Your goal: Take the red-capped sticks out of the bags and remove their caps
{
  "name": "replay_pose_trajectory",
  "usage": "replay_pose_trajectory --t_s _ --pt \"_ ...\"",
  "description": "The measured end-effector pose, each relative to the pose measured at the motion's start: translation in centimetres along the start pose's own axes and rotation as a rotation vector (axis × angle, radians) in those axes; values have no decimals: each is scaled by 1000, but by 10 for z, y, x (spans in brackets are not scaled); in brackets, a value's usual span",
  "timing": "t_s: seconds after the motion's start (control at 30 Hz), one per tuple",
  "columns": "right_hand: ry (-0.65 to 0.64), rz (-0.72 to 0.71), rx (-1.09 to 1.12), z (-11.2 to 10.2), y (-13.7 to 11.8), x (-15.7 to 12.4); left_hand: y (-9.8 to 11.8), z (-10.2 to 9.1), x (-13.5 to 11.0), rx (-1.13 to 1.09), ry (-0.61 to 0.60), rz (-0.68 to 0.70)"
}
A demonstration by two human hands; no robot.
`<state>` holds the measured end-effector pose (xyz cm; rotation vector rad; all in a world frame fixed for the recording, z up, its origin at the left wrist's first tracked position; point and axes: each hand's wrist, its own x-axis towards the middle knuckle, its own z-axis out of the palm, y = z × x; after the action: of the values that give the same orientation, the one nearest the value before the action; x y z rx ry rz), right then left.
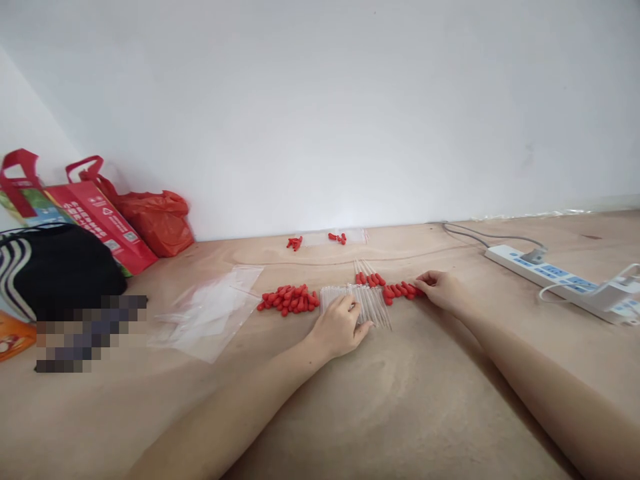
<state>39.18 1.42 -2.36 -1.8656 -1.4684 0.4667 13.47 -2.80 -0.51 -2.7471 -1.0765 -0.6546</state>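
Observation:
My left hand (341, 327) rests over a row of thin clear glass dropper tubes (369, 308), fingers bent, thumb held apart from them. My right hand (439, 289) pinches a red rubber bulb (419, 287) at the right end of a line of red rubber bulbs (399, 291). Some of that line lies against the ends of the tubes. Just behind, several droppers with red bulbs (370, 279) point their glass tips toward the wall. A heap of loose red bulbs (290, 300) lies left of the tubes. Part of the tube row is hidden under my left hand.
Clear plastic bags (213, 310) lie left of the heap. Small red pieces (295, 243) and a flat clear bag (357, 236) are near the wall. A power strip (550, 273) with cables stands right. Red shopping bags (100, 220) and a black bag (70, 273) are far left.

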Motion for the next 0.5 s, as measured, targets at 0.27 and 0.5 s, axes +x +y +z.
replay_pose_trajectory --t_s 0.27,0.5 --pt "79 3 -100 -6 -4 -1 -18 -13 30 -16 -1 -385" --pt "105 -4 -147 -4 -1 -3 -41 2 85 -53 -221 -707"
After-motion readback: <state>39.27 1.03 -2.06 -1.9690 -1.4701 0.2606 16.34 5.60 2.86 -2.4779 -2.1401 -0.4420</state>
